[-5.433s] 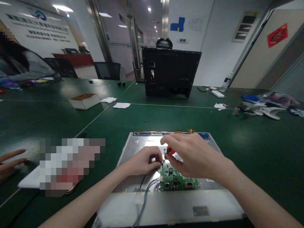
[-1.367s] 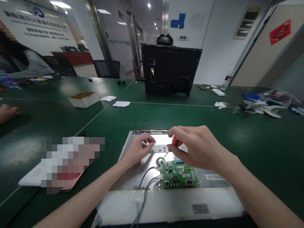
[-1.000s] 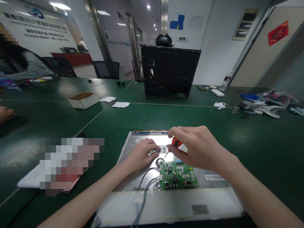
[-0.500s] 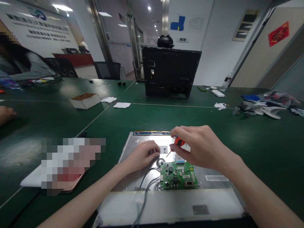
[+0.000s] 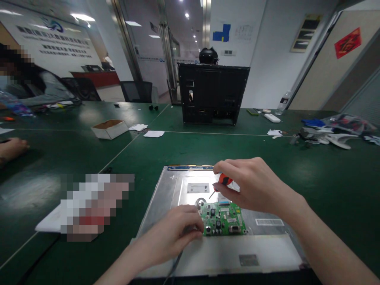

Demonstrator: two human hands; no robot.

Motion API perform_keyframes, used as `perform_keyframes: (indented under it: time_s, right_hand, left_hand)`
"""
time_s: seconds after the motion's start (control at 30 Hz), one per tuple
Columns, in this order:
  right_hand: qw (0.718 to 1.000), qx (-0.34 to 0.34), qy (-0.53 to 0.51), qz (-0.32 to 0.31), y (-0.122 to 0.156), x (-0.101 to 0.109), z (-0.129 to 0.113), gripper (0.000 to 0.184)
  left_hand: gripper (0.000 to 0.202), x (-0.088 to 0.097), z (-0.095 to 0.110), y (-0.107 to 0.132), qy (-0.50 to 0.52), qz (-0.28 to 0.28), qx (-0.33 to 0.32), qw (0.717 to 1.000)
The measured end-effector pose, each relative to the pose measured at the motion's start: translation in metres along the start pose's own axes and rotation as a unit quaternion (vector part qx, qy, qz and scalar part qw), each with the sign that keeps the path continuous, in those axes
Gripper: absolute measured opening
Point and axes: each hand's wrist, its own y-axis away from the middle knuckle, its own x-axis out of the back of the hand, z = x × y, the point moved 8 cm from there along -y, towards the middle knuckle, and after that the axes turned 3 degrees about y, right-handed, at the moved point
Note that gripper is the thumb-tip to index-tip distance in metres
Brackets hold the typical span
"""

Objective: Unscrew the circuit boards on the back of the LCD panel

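Note:
My right hand grips a small screwdriver by its red and black handle. Its thin shaft slants down and left, with the tip just above the top left of a green circuit board. The board lies on the silver metal back of a display panel. At the board's left edge, my left hand has curled fingers and thumb around the dark cable where it meets the board. The fingertips' exact hold is partly hidden. A ribbon connector shows at the board's top edge.
Beyond the panel stands a black monitor housing. An open cardboard box and papers lie left of it. A blurred-out item sits left of my arm. Tools and plastic bags lie right. Another person's hand rests far left.
My left hand has moved down from the panel's upper middle to the cable at the board's left edge, uncovering a label. My right hand with the screwdriver has barely moved.

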Motion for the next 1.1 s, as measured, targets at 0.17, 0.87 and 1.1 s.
perform_keyframes:
  time_s: [0.17, 0.87, 1.1]
  right_hand:
    - [1.000, 0.006, -0.004, -0.008, 0.000, 0.000, -0.003, 0.009]
    - [0.999, 0.007, -0.002, -0.039, 0.000, -0.008, -0.004, 0.007]
    - [0.999, 0.020, -0.025, -0.024, 0.002, -0.002, -0.010, 0.006]
  left_hand:
    - [0.017, -0.009, -0.006, 0.009, 0.022, 0.079, 0.034, 0.996]
    - [0.022, -0.030, -0.015, 0.015, -0.041, 0.121, 0.006, 0.992]
    - [0.022, -0.033, -0.011, 0.020, -0.081, 0.132, -0.003, 0.988]
